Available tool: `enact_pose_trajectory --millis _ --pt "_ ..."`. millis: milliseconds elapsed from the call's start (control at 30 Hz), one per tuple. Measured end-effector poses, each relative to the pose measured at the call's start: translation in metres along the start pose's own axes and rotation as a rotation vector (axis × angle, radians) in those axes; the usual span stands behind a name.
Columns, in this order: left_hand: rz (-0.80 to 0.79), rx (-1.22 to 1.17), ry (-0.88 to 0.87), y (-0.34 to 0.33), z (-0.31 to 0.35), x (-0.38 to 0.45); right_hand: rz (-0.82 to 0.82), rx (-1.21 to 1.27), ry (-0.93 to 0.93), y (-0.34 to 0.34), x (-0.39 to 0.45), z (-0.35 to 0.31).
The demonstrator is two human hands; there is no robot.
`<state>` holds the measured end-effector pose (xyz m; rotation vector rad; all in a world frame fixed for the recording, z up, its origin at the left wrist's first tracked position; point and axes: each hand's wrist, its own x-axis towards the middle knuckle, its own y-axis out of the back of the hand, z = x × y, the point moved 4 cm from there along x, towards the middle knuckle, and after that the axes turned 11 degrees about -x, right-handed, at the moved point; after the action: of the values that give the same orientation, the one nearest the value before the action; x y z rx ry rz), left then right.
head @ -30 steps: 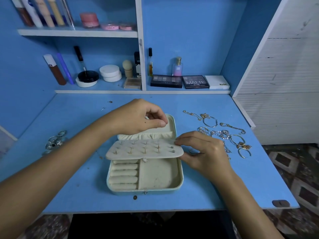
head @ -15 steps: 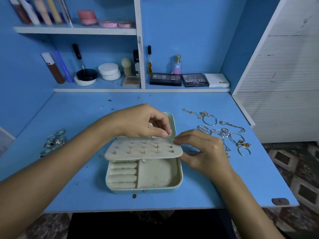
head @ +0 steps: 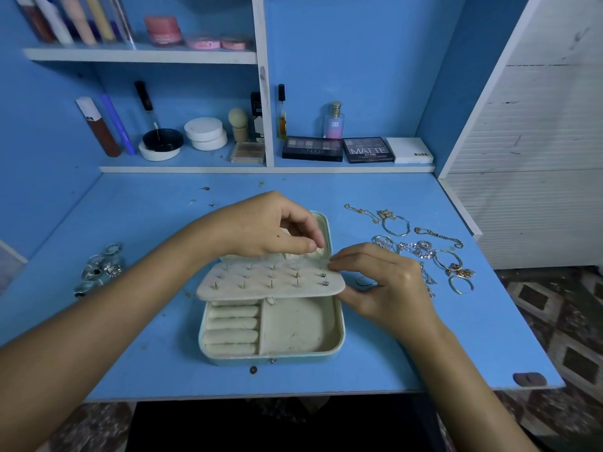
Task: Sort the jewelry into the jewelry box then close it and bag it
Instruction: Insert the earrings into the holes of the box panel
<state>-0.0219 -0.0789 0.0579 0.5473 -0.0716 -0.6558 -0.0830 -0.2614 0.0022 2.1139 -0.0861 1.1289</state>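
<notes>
Fingers (head: 336, 263) pinch earring panel (head: 270, 280), lying left-right.

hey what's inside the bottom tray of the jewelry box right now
The jewelry box tray shows padded ring rolls on its left and a bare compartment on its right. The earring panel covers its rear part.

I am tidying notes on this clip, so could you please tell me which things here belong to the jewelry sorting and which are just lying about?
For the job: jewelry box, earring panel, bracelets and chains, rings, loose earring studs, left hand, right hand.

Lying about: eyeshadow palettes, perfume bottle, powder compacts, pink jars.
</notes>
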Motion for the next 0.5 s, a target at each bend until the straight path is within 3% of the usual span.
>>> enact_pose_trajectory --millis 500 --pt "-0.101 0.036 0.04 -0.0059 -0.0007 0.0027 -0.004 0.006 -0.002 -0.0002 -0.0008 0.0011"
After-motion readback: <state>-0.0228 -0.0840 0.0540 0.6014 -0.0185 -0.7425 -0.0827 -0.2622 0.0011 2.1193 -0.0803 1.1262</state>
